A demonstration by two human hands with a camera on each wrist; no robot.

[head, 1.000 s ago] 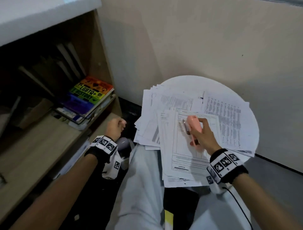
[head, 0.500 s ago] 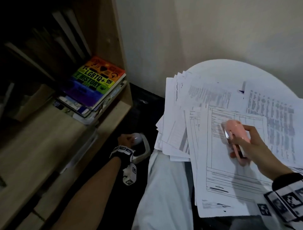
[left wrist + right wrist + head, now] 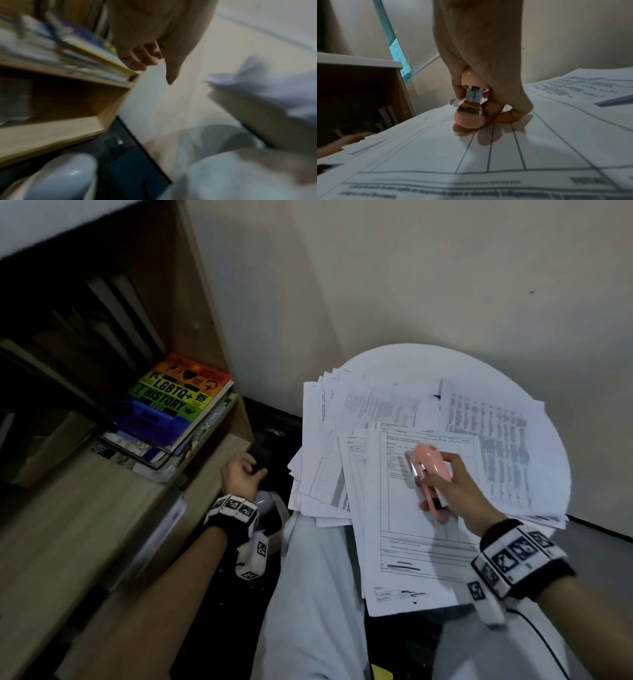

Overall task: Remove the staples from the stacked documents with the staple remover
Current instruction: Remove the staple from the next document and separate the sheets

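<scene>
Gripping pink staple remover (image 3: 430, 474) in right hand (image 3: 455, 491) over documents (image 3: 404, 525), nose toward 11 o'clock; left hand (image 3: 239, 477) empty, relaxed, at 9 o'clock off bench (image 3: 411, 361).

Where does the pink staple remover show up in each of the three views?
Head: pink staple remover right of centre, gripped by the right hand over the documents.
Left wrist: not in it.
Right wrist: centre, close up, metal end facing the camera.
Shared landmark: wooden bookshelf.

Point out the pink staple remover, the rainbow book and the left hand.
pink staple remover (image 3: 432, 462), head view, on its pink top shell.
rainbow book (image 3: 171, 402), head view, on its front cover.
left hand (image 3: 239, 477), head view, on its back.
</scene>
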